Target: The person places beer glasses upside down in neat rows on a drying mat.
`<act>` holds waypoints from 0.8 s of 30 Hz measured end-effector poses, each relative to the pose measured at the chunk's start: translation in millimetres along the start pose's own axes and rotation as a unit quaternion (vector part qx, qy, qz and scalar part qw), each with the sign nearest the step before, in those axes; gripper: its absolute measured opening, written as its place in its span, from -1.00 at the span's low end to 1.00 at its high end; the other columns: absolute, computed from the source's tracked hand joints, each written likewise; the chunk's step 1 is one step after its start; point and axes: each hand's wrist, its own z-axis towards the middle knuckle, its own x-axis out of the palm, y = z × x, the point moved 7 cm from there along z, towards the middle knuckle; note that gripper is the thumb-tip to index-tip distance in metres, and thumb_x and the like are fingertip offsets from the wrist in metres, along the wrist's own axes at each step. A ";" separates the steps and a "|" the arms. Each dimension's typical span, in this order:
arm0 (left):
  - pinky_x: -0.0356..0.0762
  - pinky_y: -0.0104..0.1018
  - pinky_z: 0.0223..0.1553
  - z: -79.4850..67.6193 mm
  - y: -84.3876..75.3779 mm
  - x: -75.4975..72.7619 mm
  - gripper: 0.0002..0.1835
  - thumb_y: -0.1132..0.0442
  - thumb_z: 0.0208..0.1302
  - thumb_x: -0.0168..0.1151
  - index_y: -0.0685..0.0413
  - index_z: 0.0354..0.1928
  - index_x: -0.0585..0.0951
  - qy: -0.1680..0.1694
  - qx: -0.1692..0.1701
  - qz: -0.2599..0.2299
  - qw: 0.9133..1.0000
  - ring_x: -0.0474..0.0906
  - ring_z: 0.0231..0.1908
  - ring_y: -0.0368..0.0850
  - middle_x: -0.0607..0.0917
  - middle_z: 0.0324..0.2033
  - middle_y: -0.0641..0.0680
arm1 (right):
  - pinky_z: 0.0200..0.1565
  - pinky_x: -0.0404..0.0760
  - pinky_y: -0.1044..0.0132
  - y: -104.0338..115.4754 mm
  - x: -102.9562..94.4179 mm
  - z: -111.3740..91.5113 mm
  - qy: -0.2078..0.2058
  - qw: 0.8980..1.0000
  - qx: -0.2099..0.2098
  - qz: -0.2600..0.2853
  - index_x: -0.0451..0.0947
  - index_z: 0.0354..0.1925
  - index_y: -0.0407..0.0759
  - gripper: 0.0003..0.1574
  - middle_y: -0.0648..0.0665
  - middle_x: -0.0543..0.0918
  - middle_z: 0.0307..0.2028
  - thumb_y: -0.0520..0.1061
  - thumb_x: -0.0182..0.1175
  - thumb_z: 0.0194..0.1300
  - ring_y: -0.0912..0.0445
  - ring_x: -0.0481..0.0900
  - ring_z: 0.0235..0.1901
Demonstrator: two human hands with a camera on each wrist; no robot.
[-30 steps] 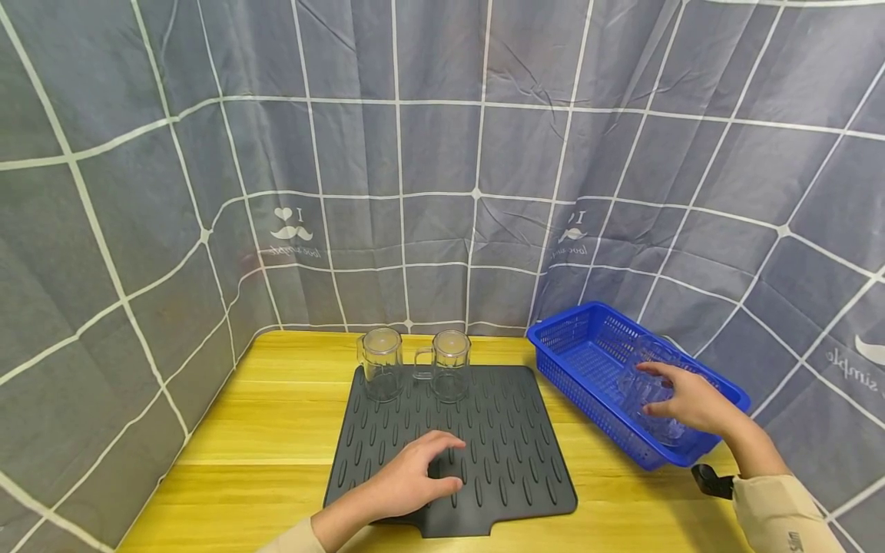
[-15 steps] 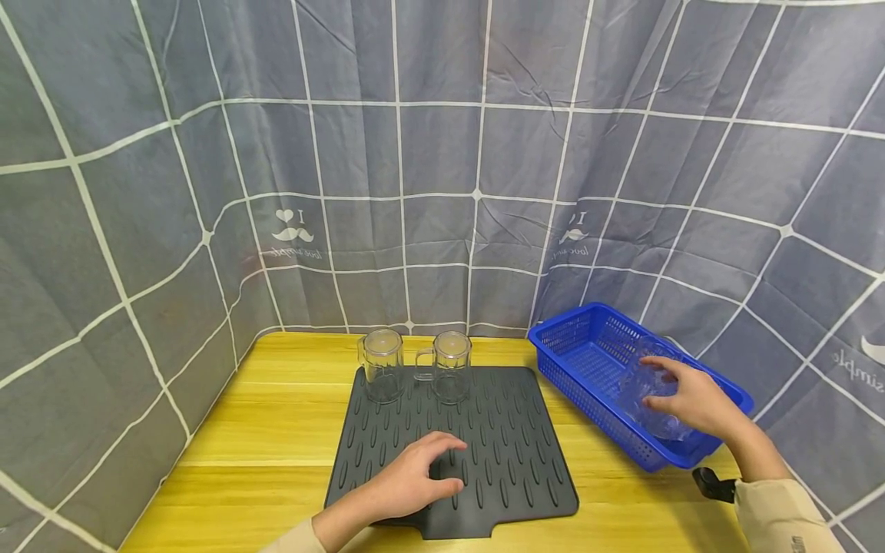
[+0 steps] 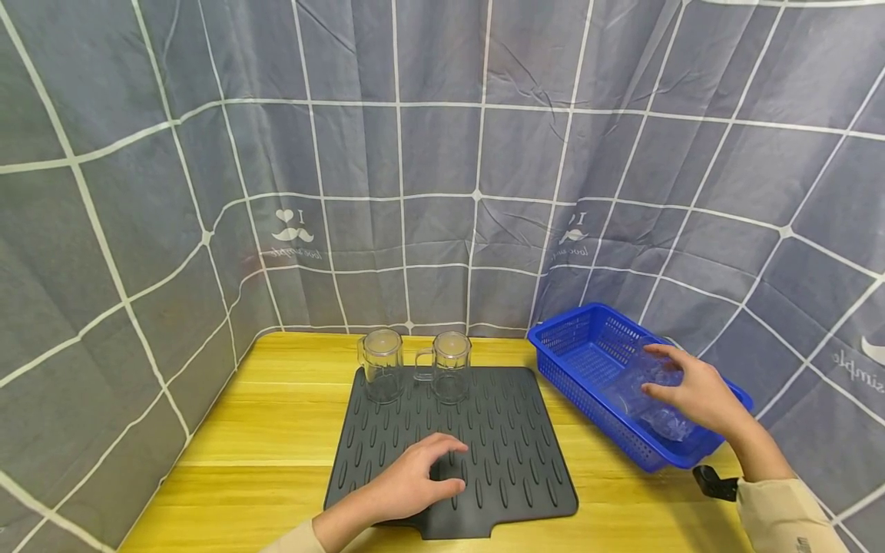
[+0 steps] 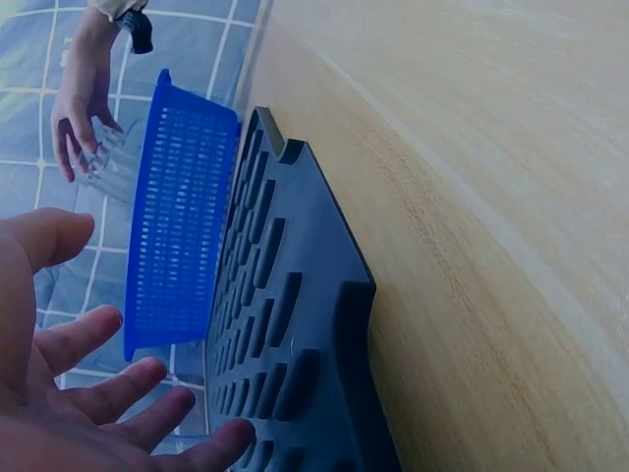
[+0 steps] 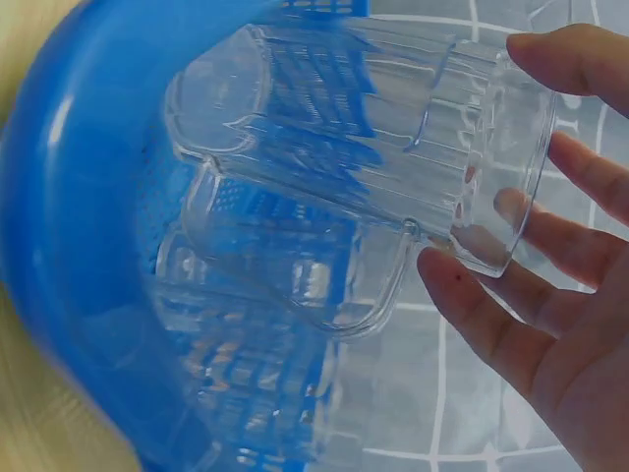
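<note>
My right hand [image 3: 698,395] is over the blue basket at the right. Its thumb and fingertips hold one end of a clear glass mug [image 5: 393,147], which has a side handle and a ribbed wall. In the right wrist view another clear glass [image 5: 246,364] lies below it in the basket. My left hand [image 3: 411,480] hovers above the near part of the dark drying mat [image 3: 512,468], fingers loosely curved with nothing in them. Two clear glass mugs stand on the mat's far left: one mug [image 3: 382,372] at the corner, the other mug [image 3: 451,372] beside it, handles leftward.
The blue perforated basket [image 3: 588,399] sits angled on the yellow wooden table [image 3: 228,438], right of the mat. A grey curtain [image 3: 442,153] with white grid lines surrounds the back and sides. A black device [image 3: 714,484] is at the right sleeve.
My right hand has risen slightly, and the mug in its fingers has shifted within the basket. The left hand and the two mugs on the mat have stayed in place.
</note>
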 end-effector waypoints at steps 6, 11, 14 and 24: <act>0.46 0.09 0.25 0.4 -0.2 1.1 -0.51 -0.23 0.41 0.15 -0.34 0.31 0.50 0.004 0.008 0.004 1.000 0.40 0.35 -0.01 0.46 0.32 -0.12 | -0.09 0.49 -0.27 8.9 -11.3 1.4 -0.031 1.000 -0.001 0.000 0.39 0.38 -0.13 -0.14 -0.41 0.55 0.19 0.07 0.45 0.22 -0.35 0.48 0.15; 0.46 0.08 0.25 0.2 0.6 2.8 -0.51 -0.23 0.42 0.14 -0.34 0.32 0.49 0.011 0.010 0.001 1.000 0.39 0.36 0.01 0.44 0.35 -0.09 | -0.15 0.51 -0.18 14.6 -19.8 3.2 -0.049 0.999 -0.005 0.003 0.40 0.37 -0.14 -0.16 -0.44 0.58 0.12 0.07 0.45 0.22 -0.33 0.50 0.12; 0.46 0.08 0.24 -0.1 0.4 3.4 -0.50 -0.22 0.43 0.14 -0.33 0.33 0.49 0.013 0.010 0.002 1.000 0.39 0.36 0.01 0.44 0.35 -0.09 | -0.15 0.52 -0.19 17.5 -24.1 2.9 -0.051 0.999 -0.005 0.007 0.40 0.37 -0.14 -0.16 -0.45 0.58 0.12 0.08 0.44 0.23 -0.34 0.49 0.13; 0.47 0.05 0.25 0.0 -2.9 2.0 -0.48 -0.25 0.42 0.13 -0.31 0.32 0.49 0.012 0.017 0.009 1.000 0.41 0.35 -0.02 0.45 0.33 -0.10 | -0.21 0.55 0.30 30.4 -39.6 3.5 -0.061 0.998 -0.018 0.029 0.42 0.38 -0.04 -0.21 -0.34 0.59 0.17 0.08 0.43 0.25 -0.25 0.53 0.12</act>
